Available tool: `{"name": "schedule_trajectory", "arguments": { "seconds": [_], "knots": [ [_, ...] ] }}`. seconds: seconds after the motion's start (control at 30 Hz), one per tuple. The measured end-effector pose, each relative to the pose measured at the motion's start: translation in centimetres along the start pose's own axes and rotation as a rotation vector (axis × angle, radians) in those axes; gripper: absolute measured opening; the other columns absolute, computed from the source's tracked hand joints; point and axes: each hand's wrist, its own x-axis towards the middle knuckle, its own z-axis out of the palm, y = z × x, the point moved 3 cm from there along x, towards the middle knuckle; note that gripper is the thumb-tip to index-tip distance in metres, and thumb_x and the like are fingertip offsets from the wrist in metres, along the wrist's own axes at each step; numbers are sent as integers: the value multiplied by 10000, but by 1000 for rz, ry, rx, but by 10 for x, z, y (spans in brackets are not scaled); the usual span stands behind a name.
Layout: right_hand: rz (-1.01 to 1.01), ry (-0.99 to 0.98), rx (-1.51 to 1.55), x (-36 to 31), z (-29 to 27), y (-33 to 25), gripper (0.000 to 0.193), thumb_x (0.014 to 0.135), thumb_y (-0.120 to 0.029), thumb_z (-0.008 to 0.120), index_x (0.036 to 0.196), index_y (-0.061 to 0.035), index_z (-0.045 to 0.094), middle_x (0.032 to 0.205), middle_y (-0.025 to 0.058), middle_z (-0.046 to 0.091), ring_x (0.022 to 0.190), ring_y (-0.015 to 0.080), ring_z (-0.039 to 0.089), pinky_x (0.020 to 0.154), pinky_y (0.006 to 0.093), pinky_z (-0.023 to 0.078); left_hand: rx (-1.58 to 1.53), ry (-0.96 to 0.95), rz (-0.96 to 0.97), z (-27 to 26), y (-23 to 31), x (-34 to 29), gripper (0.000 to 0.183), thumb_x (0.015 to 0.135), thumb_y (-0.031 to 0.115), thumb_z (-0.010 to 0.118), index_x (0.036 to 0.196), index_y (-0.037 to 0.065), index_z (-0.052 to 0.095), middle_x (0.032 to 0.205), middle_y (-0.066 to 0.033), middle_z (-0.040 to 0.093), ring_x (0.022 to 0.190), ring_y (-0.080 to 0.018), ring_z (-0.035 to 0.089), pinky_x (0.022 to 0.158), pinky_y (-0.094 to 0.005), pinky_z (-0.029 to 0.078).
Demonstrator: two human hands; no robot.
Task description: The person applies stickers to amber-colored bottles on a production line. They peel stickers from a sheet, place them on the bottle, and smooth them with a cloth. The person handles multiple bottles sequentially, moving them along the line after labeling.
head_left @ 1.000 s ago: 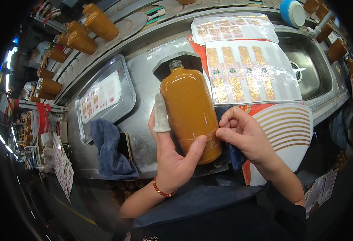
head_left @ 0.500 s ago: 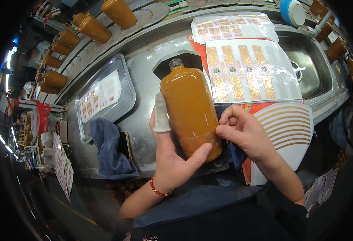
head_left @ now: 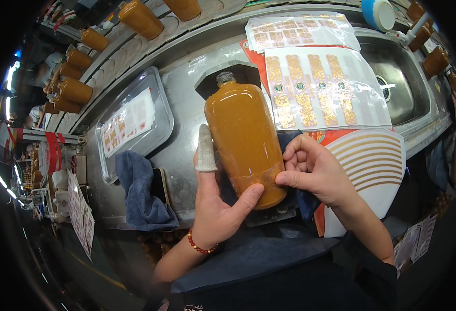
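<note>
A glossy brown glass bottle (head_left: pixel 242 129) leans on a dark angled stand (head_left: pixel 207 80), its clear neck pointing away from me. My left hand (head_left: pixel 220 205) cradles its lower left side, thumb on the front near the base. A pale cloth sleeve (head_left: pixel 205 150) covers one of that hand's fingers. Round the lower part of the bottle runs a thin, wrinkled translucent decal strip (head_left: pixel 254 178). Against its right end presses the thumb of my right hand (head_left: pixel 316 173), whose other fingers are curled closed. How the strip passes behind the bottle is hidden.
Gold-patterned decal sheets (head_left: pixel 321 88) and a fan-shaped sheet with gold arcs (head_left: pixel 368 166) lie right, beside a steel sink (head_left: pixel 401 85). Left are a clear tray (head_left: pixel 168 111) with sheets, a blue cloth (head_left: pixel 137 192) and a phone (head_left: pixel 160 184). Brown bottles (head_left: pixel 140 19) stand on a conveyor behind.
My right thumb has slid slightly left along the strip, and my left hand has shifted a little left with the bottle. The conveyor bottles have moved along toward the upper right.
</note>
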Motion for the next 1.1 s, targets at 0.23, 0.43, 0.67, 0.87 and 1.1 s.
{"name": "schedule_trajectory", "arguments": {
  "seconds": [0.23, 0.43, 0.67, 0.87, 1.1],
  "knots": [
    [103, 0, 18, -1, -6, -4, 216, 1015, -215, 735, 1081, -46, 618, 902, -1, 654, 840, 42, 599, 791, 204, 485, -198, 14, -39, 5, 1, -1, 1096, 905, 177, 814, 1656, -49, 49, 1640, -195, 247, 1502, -322, 359, 1223, -441, 325],
    [-88, 231, 149, -3, -31, -14, 287, 1045, -116, 635, 1304, -5, 583, 1111, 62, 649, 1036, 106, 636, 932, 240, 511, 330, -104, 113, -4, 11, -3, 1370, 723, 367, 970, 1644, -65, 52, 1678, -280, 171, 1556, -407, 267, 1247, -478, 279],
    [-208, 36, -217, -26, 17, -44, 324, 887, 20, 756, 1199, 15, 667, 1073, 44, 697, 990, 102, 669, 897, 259, 543, 498, -77, 97, 5, 17, -4, 1417, 643, 381, 1013, 1628, -91, 109, 1675, -348, 154, 1537, -492, 286, 1245, -499, 291],
    [-334, 238, -561, -21, -6, -65, 244, 873, -59, 805, 1093, 21, 736, 881, 32, 718, 832, 76, 655, 748, 239, 537, 620, -69, 111, 2, 19, -6, 1409, 627, 364, 1021, 1621, -95, 133, 1660, -347, 207, 1525, -497, 306, 1239, -492, 305],
    [-398, 174, -535, -32, -2, -56, 260, 881, -37, 803, 1119, 33, 728, 932, 52, 726, 800, 100, 679, 713, 239, 552, 610, -93, 76, 1, 18, -7, 1424, 630, 359, 1020, 1624, -104, 113, 1663, -339, 210, 1523, -488, 312, 1242, -485, 298]
  ]
}}
